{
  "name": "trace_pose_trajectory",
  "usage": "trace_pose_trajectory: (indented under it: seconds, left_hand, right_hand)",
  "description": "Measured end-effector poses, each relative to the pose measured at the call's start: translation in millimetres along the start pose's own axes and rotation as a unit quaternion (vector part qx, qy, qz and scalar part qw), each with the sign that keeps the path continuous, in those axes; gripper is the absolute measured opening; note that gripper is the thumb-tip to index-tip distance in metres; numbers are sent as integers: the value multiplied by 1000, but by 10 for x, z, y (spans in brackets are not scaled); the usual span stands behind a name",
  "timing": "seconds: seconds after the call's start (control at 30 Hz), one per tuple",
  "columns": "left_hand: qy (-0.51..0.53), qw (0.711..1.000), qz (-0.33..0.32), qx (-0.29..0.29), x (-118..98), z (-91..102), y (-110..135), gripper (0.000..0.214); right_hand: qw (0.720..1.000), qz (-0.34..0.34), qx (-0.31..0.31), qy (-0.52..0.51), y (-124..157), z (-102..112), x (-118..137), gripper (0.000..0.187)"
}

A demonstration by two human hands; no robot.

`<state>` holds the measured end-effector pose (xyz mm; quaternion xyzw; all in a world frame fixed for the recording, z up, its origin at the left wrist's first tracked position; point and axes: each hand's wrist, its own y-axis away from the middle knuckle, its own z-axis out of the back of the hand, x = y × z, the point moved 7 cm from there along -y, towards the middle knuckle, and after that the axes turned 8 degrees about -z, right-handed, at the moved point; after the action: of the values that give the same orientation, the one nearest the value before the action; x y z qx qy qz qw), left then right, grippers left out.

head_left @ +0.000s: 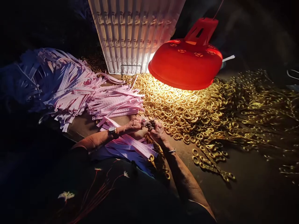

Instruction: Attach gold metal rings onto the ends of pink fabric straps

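Note:
My left hand (135, 124) and my right hand (157, 133) meet fingertip to fingertip over the brown table. Both have their fingers closed in a pinch; whatever lies between them is too small and shaded to make out. Beneath and beside my left forearm are pale pink straps (134, 144), some of which run down toward my lap. A gold ring (151, 160) shows at the end of one strap, with more rings hanging by my right wrist. Just beyond my hands spreads a big heap of gold rings (177, 109).
A red lamp (187, 63) hangs low over the rings. Behind stands a white ribbed panel (140, 34) with a thin wire frame at its foot. Bundled pink straps (116, 102) lie left of the heap, and a larger strap pile (58, 77) farther left. Chained rings (210, 158) trail right.

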<state>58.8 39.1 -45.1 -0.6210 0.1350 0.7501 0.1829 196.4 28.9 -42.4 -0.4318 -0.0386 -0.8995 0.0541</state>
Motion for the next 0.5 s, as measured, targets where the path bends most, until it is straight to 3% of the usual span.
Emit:
trace_pose_trajectory:
  seconds: [0.07, 0.17, 0.27, 0.37, 0.43, 0.5]
  left_hand:
    - [60, 997, 38, 21, 4, -37, 26, 30]
    - [174, 969, 174, 12, 113, -94, 123, 30]
    - [251, 926, 283, 18, 165, -159, 243, 34]
    - [314, 920, 232, -32, 85, -77, 223, 36]
    - [355, 909, 204, -77, 66, -7, 214, 38]
    - [381, 894, 218, -93, 87, -1, 227, 38]
  right_hand:
    - [998, 25, -48, 20, 6, 5, 25, 24]
    - [992, 73, -101, 35, 35, 4, 104, 18]
    - [993, 69, -80, -53, 49, -12, 156, 23]
    - [964, -15, -42, -261, 19, 48, 140, 33]
    - [916, -64, -13, -396, -11, 105, 143, 40]
    - [873, -85, 19, -480, -36, 156, 173, 48]
